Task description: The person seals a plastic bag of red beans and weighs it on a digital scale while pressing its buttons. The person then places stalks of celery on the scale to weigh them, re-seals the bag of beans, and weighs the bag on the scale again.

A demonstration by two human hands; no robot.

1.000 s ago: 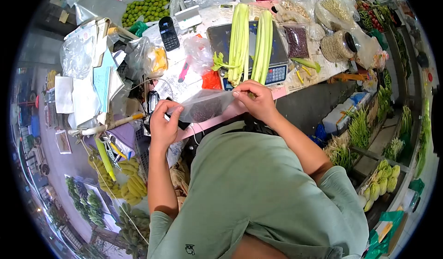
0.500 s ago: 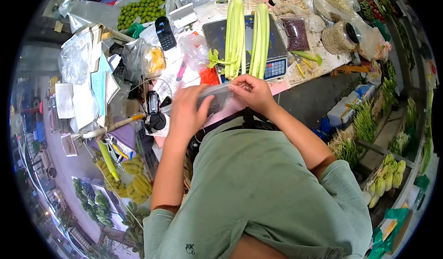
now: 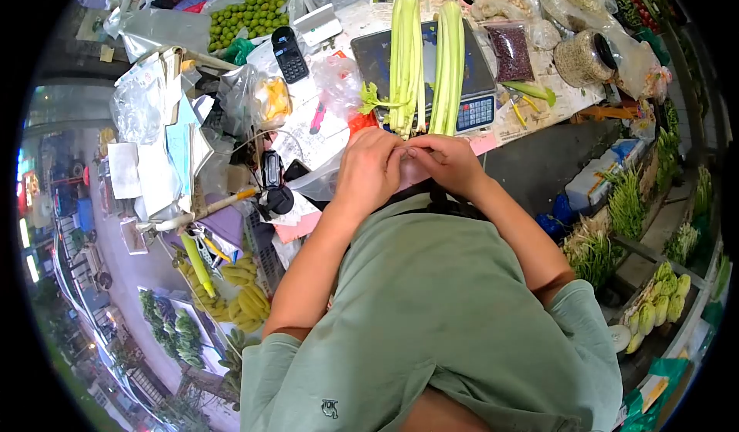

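Observation:
My left hand (image 3: 371, 169) and my right hand (image 3: 450, 164) meet at the table's front edge, fingertips pinched together. Between them is the rim of a clear plastic bag (image 3: 317, 181), which trails out to the left below my left hand. Part of the bag is hidden behind the fingers. Just beyond my hands, two bunches of celery, a left one (image 3: 405, 62) and a right one (image 3: 447, 74), lie side by side on a digital scale (image 3: 486, 78). Their lower ends point toward my hands.
Left of the scale are a black phone (image 3: 289, 56), a pink cutter (image 3: 317, 118) and a tape roll (image 3: 279, 200). To the right lie a bag of red beans (image 3: 509, 51), yellow-handled pliers (image 3: 520, 115) and a jar (image 3: 581, 59). Limes (image 3: 250, 18) fill a box behind.
My left hand has moved right, up against my right hand, and both now pinch the bag's rim at one spot. The bag stretched between them before. The whole view has shifted slightly.

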